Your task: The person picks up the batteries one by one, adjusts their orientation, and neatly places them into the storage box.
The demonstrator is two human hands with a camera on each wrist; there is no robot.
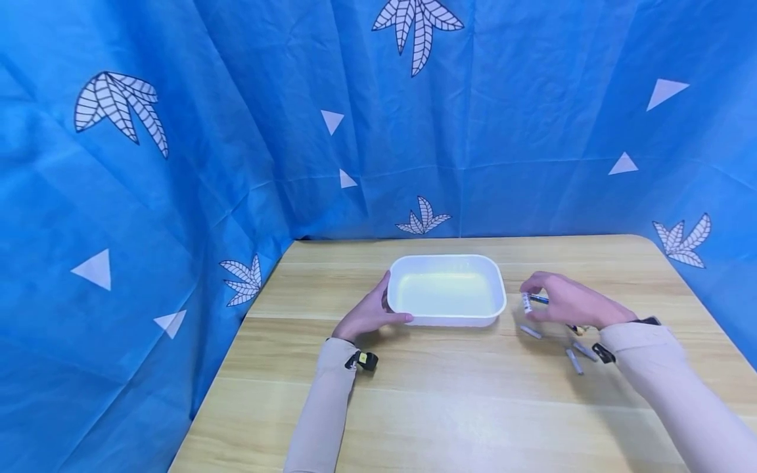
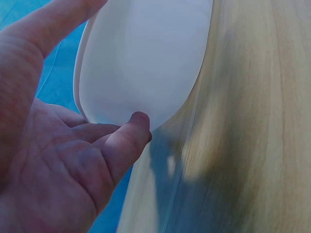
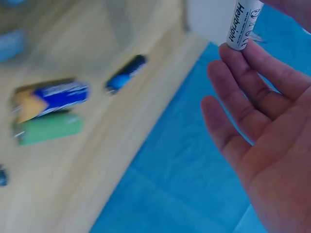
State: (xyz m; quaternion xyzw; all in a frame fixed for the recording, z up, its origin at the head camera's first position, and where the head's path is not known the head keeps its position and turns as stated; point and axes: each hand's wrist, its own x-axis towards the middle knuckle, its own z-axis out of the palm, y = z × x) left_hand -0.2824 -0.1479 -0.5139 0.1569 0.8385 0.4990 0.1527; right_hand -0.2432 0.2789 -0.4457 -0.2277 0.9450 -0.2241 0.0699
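Observation:
A white plastic tub stands on the wooden table, its inside bare in the head view. My left hand grips its left end, thumb at the front rim and fingers along the side; in the left wrist view fingertips touch the tub's wall. Right of the tub, my right hand pinches a white battery printed "Heybright", held above the table between thumb and fingertips. The thumb is mostly cut off in the right wrist view. Beneath that hand lies a dark battery with a blue band.
Pale batteries lie loose below the right hand. A blue-and-gold battery lies beside a green one, both blurred. Light blue pieces show at that view's left edge. A blue patterned curtain hangs behind the table.

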